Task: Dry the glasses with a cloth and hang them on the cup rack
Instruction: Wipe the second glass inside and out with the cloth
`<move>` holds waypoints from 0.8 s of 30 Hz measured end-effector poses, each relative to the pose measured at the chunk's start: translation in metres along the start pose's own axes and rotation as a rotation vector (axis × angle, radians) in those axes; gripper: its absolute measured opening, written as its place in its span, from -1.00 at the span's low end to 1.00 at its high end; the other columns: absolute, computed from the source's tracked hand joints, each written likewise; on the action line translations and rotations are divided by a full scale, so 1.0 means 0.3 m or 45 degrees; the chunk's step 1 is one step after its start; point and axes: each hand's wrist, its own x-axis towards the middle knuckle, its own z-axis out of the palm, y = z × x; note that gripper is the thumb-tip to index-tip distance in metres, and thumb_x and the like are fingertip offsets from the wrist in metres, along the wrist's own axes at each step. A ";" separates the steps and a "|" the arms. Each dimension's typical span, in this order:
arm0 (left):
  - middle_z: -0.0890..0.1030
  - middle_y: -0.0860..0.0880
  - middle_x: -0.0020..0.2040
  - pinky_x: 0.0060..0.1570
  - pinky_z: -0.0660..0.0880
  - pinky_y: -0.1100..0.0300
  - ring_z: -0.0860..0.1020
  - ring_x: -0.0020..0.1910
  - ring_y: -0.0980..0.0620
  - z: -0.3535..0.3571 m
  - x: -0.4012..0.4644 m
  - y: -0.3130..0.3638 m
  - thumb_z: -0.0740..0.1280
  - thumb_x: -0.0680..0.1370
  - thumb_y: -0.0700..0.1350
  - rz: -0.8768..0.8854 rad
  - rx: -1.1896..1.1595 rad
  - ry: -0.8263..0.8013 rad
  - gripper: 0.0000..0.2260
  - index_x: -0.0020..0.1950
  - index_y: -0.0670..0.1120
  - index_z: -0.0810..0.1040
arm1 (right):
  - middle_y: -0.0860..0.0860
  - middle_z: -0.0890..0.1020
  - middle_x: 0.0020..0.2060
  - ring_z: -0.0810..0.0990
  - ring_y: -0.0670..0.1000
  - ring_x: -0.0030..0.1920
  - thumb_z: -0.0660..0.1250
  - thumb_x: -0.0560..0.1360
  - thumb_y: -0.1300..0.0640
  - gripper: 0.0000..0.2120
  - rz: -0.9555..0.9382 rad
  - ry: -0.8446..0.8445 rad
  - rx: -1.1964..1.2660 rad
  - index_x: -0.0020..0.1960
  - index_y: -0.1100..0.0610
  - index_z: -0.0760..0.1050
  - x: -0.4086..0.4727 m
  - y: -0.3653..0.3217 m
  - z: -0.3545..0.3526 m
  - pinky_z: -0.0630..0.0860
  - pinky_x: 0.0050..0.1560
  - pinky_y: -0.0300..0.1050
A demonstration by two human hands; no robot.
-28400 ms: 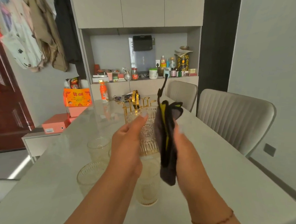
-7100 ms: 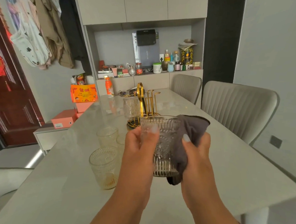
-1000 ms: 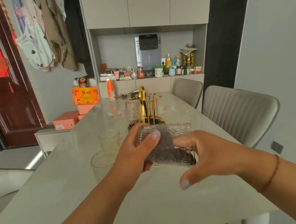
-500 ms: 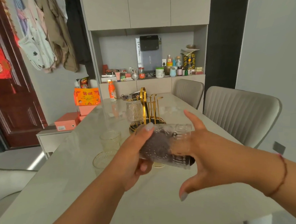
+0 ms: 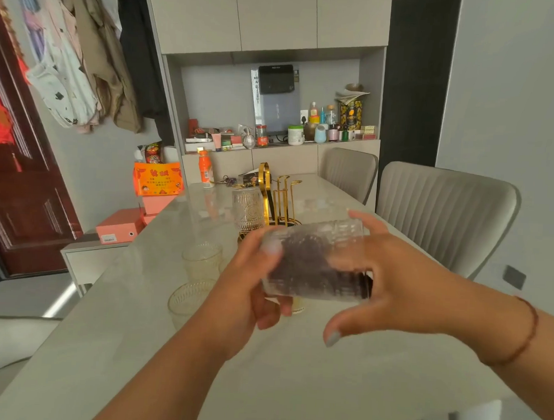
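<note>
A person holds a ribbed glass (image 5: 314, 260) sideways above the table (image 5: 292, 387), the left hand (image 5: 249, 292) gripping its base end while the right hand (image 5: 390, 289) has fingers pushed inside with a dark cloth (image 5: 308, 269). Beyond the hands stands a gold cup rack (image 5: 276, 200) with one glass hung (image 5: 248, 210) on it, and two more glasses (image 5: 198, 276) sit left of the hands. An orange box (image 5: 158, 178) farther left carries writing too blurred to read.

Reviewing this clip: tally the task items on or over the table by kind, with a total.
Glasses: 4 (held glass, hung glass, two standing glasses)
Cloth: 1, stuffed inside the held glass
Cup rack: 1
Total: 6
</note>
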 end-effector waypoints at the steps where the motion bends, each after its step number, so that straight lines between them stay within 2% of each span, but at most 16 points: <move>1: 0.53 -0.07 -0.36 -0.58 0.11 0.34 0.40 -0.57 0.05 0.004 0.001 0.011 0.37 0.38 0.35 -0.103 -0.078 0.003 -0.57 -0.01 0.04 0.65 | -0.41 0.59 -0.08 0.47 -0.41 0.09 0.39 0.27 -0.37 -0.52 -0.073 -0.026 -0.262 0.10 -0.18 0.54 0.005 -0.006 0.005 -0.10 0.51 0.07; 3: 0.49 -0.05 -0.42 -0.55 0.01 0.31 0.29 -0.64 0.10 0.017 0.005 0.017 0.30 0.34 0.35 -0.209 -0.145 0.054 -0.60 -0.27 0.05 0.66 | -0.32 0.62 0.01 0.51 -0.31 0.11 0.23 0.30 -0.48 -0.42 -0.087 -0.148 -0.614 0.20 -0.20 0.50 0.005 -0.017 0.022 -0.37 0.45 0.19; 4: 0.50 -0.05 -0.40 -0.57 0.02 0.33 0.27 -0.65 0.11 0.025 0.009 0.014 0.35 0.33 0.32 -0.196 -0.155 0.100 -0.65 -0.32 0.05 0.64 | -0.27 0.62 0.05 0.52 -0.27 0.14 0.18 0.29 -0.51 -0.35 -0.035 -0.215 -0.679 0.26 -0.19 0.46 0.002 -0.020 0.030 -0.46 0.42 0.17; 6: 0.52 -0.04 -0.33 -0.62 0.12 0.37 0.28 -0.64 0.11 0.040 0.013 0.004 0.46 0.34 0.26 -0.059 -0.145 0.193 -0.73 -0.31 0.08 0.60 | -0.20 0.63 0.09 0.52 -0.22 0.18 0.24 0.26 -0.51 -0.31 0.022 -0.269 -0.519 0.27 -0.16 0.45 0.002 -0.022 0.028 -0.41 0.46 0.08; 7: 0.54 -0.03 -0.31 -0.62 0.19 0.35 0.32 -0.61 0.11 0.046 0.012 -0.002 0.43 0.31 0.26 0.038 -0.103 0.235 -0.76 -0.28 0.12 0.59 | -0.18 0.63 0.09 0.53 -0.20 0.18 0.35 0.23 -0.46 -0.34 0.018 -0.235 -0.256 0.22 -0.14 0.49 0.005 -0.019 0.024 -0.18 0.52 0.05; 8: 0.56 0.00 -0.30 -0.59 0.26 0.32 0.39 -0.56 0.10 0.051 0.008 -0.010 0.39 0.28 0.27 0.145 -0.031 0.268 -0.76 -0.23 0.15 0.58 | -0.16 0.65 0.07 0.55 -0.16 0.16 0.46 0.18 -0.36 -0.38 0.035 -0.200 0.122 0.16 -0.10 0.54 0.006 -0.016 0.018 0.14 0.46 -0.01; 9: 0.59 0.05 -0.29 -0.55 0.34 0.27 0.47 -0.48 0.10 0.054 0.005 -0.017 0.36 0.28 0.26 0.266 0.063 0.291 -0.76 -0.17 0.17 0.56 | -0.12 0.66 0.05 0.59 -0.10 0.12 0.54 0.14 -0.27 -0.39 0.072 -0.194 0.556 0.12 -0.04 0.59 0.007 -0.014 0.011 0.38 0.30 -0.05; 11: 0.62 0.13 -0.24 -0.44 0.45 0.29 0.56 -0.34 0.18 0.059 -0.005 -0.019 0.34 0.33 0.20 0.516 0.263 0.291 -0.73 -0.03 0.16 0.51 | 0.04 0.67 0.08 0.61 0.05 0.15 0.57 0.13 -0.21 -0.31 0.159 -0.202 1.267 0.16 0.11 0.60 0.012 -0.003 0.016 0.49 0.19 -0.09; 13: 0.62 0.18 -0.19 -0.40 0.46 0.39 0.58 -0.29 0.25 0.056 -0.014 -0.016 0.35 0.34 0.16 0.615 0.386 0.264 -0.69 0.05 0.16 0.45 | 0.05 0.65 0.13 0.59 0.05 0.19 0.56 0.16 -0.21 -0.29 0.201 -0.163 1.423 0.20 0.14 0.58 0.013 0.002 0.030 0.46 0.20 -0.14; 15: 0.64 0.17 -0.12 -0.44 0.47 0.33 0.61 -0.25 0.18 0.041 -0.010 -0.016 0.37 0.35 0.18 0.503 0.364 0.197 -0.65 0.11 0.19 0.46 | -0.08 0.69 0.05 0.63 -0.08 0.11 0.54 0.13 -0.27 -0.36 0.227 -0.088 1.125 0.14 -0.01 0.62 0.007 -0.005 0.017 0.48 0.12 -0.24; 16: 0.65 0.13 -0.09 -0.48 0.46 0.28 0.62 -0.26 0.10 0.034 -0.008 -0.015 0.38 0.35 0.21 0.402 0.315 0.161 -0.60 0.15 0.21 0.46 | -0.18 0.69 0.02 0.62 -0.18 0.08 0.53 0.13 -0.27 -0.42 0.202 -0.049 0.873 0.10 -0.07 0.63 0.004 -0.004 0.008 0.47 0.15 -0.27; 17: 0.66 0.07 -0.11 -0.53 0.44 0.23 0.61 -0.32 0.02 0.032 -0.009 -0.011 0.40 0.33 0.25 0.292 0.236 0.132 -0.54 0.20 0.20 0.47 | -0.30 0.66 0.00 0.57 -0.29 0.09 0.51 0.16 -0.27 -0.47 0.157 -0.009 0.567 0.08 -0.11 0.62 -0.003 -0.007 0.001 0.40 0.28 -0.22; 18: 0.65 0.02 -0.18 -0.57 0.40 0.22 0.57 -0.43 -0.01 0.034 -0.009 -0.002 0.43 0.31 0.31 0.179 0.130 0.101 -0.46 0.23 0.15 0.48 | -0.41 0.60 -0.02 0.51 -0.39 0.11 0.46 0.19 -0.32 -0.49 0.095 0.025 0.247 0.09 -0.15 0.59 -0.007 -0.012 -0.002 0.22 0.45 -0.08; 20: 0.58 -0.02 -0.38 -0.60 0.27 0.30 0.42 -0.60 0.03 0.043 -0.003 0.010 0.38 0.33 0.39 -0.047 -0.065 0.075 -0.41 0.14 -0.02 0.56 | -0.50 0.53 -0.02 0.43 -0.45 0.14 0.34 0.23 -0.44 -0.42 -0.010 -0.003 -0.237 0.18 -0.21 0.51 -0.006 -0.023 0.007 -0.22 0.51 0.13; 22: 0.55 -0.03 -0.40 -0.58 0.15 0.34 0.33 -0.65 0.08 0.055 0.004 0.012 0.39 0.39 0.31 -0.126 -0.181 0.118 -0.55 -0.02 -0.05 0.57 | -0.36 0.57 0.13 0.44 -0.33 0.24 0.28 0.25 -0.48 -0.33 -0.034 -0.088 -0.400 0.29 -0.23 0.44 -0.012 -0.023 0.025 -0.36 0.47 0.19; 24: 0.59 -0.06 -0.30 -0.56 0.13 0.32 0.29 -0.66 0.09 0.063 0.008 0.007 0.42 0.34 0.27 -0.014 -0.196 0.179 -0.61 -0.04 0.00 0.55 | -0.27 0.53 0.25 0.39 -0.26 0.33 0.40 0.24 -0.39 -0.28 -0.037 -0.128 -0.206 0.33 -0.16 0.43 -0.011 -0.023 0.021 -0.20 0.51 0.16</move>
